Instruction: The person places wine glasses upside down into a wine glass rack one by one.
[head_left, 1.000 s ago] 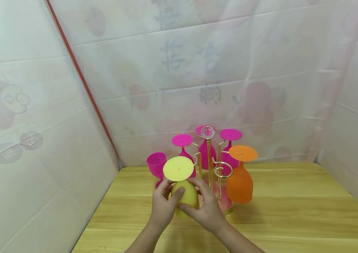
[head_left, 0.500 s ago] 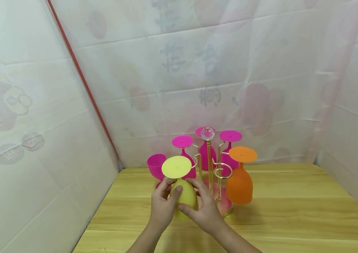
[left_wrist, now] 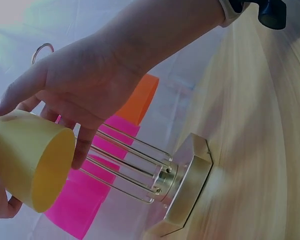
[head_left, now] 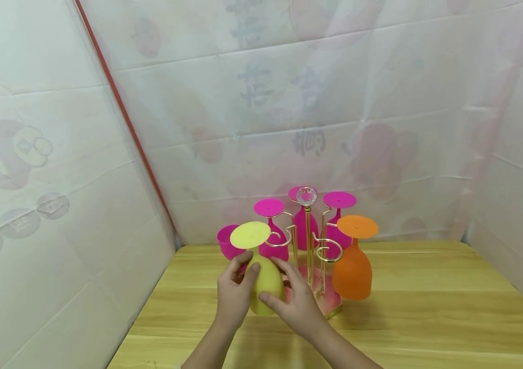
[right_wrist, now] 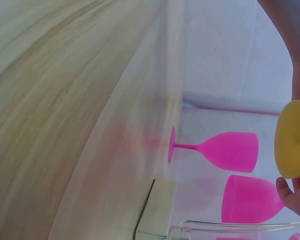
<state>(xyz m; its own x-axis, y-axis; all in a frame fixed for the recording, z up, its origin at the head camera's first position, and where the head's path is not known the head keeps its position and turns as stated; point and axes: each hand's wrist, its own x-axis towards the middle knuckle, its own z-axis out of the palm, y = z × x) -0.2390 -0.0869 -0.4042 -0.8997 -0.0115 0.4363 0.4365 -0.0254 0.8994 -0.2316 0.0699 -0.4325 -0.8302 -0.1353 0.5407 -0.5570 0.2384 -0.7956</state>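
Both hands hold an upside-down yellow goblet [head_left: 266, 287] at the near left of a gold wire goblet rack [head_left: 309, 241]. My left hand [head_left: 234, 294] grips its bowl from the left, with fingers up by the stem. On the other side, my right hand [head_left: 299, 302] grips the bowl with thumb and fingers. The goblet's round foot overlaps the end of a bare curled hook in the head view; whether they touch, I cannot tell. The left wrist view shows the open mouth of the yellow goblet [left_wrist: 52, 170] and my right hand [left_wrist: 85, 80] on it.
Several goblets hang upside down on the rack: magenta ones, such as this magenta goblet [head_left: 340, 200], and an orange goblet [head_left: 353, 277] at right. Another bare hook faces front. A magenta goblet [right_wrist: 230, 150] stands upright on the wooden table [head_left: 427, 307], left of the rack.
The yellow goblet has moved left and slightly up with both hands, its foot sliding away from the rack's post. The curled hook it covered now shows.
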